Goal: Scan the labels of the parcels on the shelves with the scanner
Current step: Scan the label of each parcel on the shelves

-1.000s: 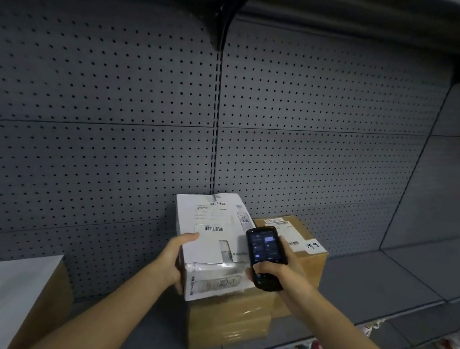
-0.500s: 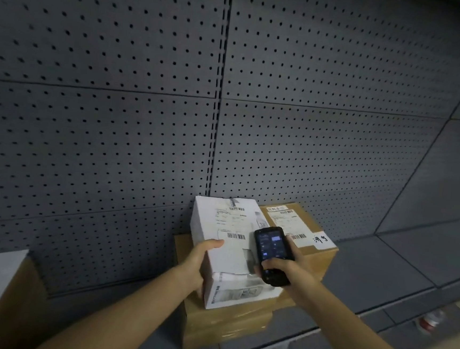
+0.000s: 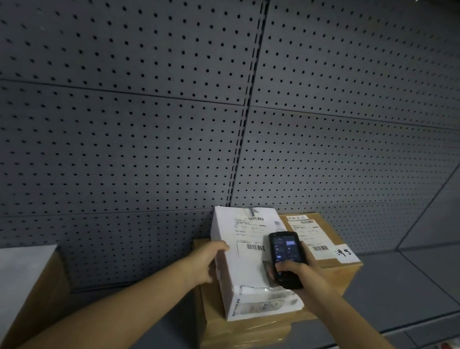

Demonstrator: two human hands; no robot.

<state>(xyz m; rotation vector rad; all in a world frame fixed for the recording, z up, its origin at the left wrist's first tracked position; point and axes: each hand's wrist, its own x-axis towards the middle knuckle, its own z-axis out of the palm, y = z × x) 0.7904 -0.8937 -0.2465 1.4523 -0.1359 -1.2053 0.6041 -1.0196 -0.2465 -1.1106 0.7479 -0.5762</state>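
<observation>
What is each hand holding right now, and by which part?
The right hand grips the handheld scanner by its lower end. The left hand holds the white parcel by its left edge.

One view only — a wide-angle camera on the person's head, looking forward and slightly down at the pegboard back wall [image 3: 145,111], close to it. The wall fills most of the frame; below it the shelf [image 3: 408,287] runs rightward — edges bow with the lens.
</observation>
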